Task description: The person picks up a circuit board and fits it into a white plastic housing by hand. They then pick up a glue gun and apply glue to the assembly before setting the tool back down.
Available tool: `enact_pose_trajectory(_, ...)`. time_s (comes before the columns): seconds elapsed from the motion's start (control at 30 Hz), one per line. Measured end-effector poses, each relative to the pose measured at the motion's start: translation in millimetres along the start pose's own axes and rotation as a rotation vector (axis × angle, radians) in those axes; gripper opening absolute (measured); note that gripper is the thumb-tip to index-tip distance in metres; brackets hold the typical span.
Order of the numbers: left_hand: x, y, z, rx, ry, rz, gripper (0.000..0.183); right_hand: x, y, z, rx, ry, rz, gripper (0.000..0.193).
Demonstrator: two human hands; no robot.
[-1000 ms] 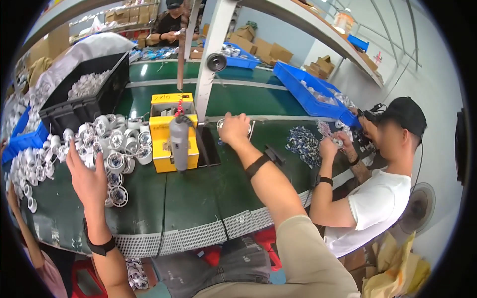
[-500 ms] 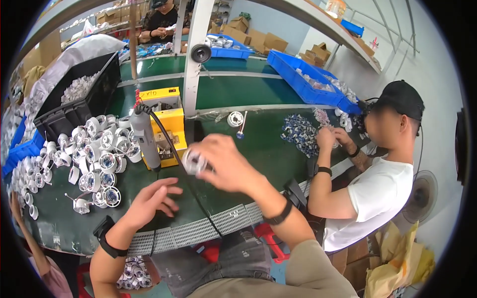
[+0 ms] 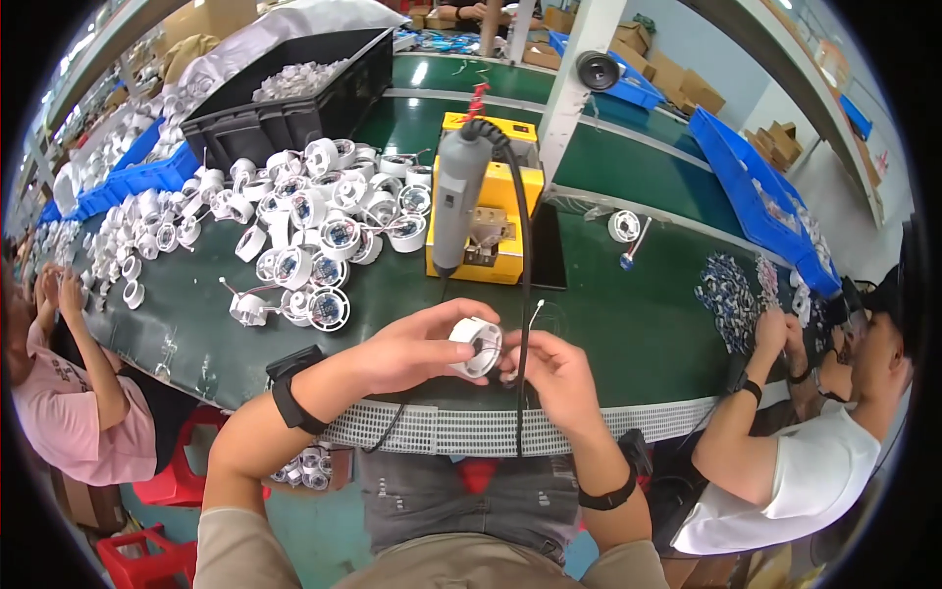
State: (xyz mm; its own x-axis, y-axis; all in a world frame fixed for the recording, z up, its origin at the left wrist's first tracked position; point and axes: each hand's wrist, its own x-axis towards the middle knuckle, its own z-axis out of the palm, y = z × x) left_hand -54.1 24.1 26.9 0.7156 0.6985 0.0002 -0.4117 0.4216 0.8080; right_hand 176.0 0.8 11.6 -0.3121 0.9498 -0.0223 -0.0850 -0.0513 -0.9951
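A black cable (image 3: 526, 304) hangs at the right hand (image 3: 561, 381), a grey tool (image 3: 461, 196) before the yellow box (image 3: 505, 268); open tabletop (image 3: 638, 334) stretches rightward.

A black crate (image 3: 265, 128) filled with small pale pieces stands at the upper left of the frame, below a silvery sheet (image 3: 319, 20), while a long blue tray (image 3: 734, 196) lines the upper right, with cardboard boxes (image 3: 692, 90) behind it. A round black device (image 3: 599, 71) is fixed to a white post (image 3: 569, 113) at upper center. A worker in pink (image 3: 74, 432) sits at far left near red stools (image 3: 147, 562); another in a white T-shirt (image 3: 785, 501) works at lower right.
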Motion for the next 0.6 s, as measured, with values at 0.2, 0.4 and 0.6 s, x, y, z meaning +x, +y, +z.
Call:
enact_pose_trajectory(0.2,0.7,-0.2,0.4,-0.109,0.055,-0.054,0.034,1.0,-7.2,9.0,-0.12,0.072,-0.211,0.009)
enact_pose_trajectory(0.4,4.6,-8.5,-1.5,-0.153,0.184,-0.089,0.033,4.9,-9.0,16.3,-0.54,-0.007,-0.312,0.007)
enact_pose_trajectory(0.6,8.9,-12.5,3.2,-0.05,0.283,-0.154,0.041,4.6,-13.5,25.8,-0.727,0.094,-0.476,0.01)
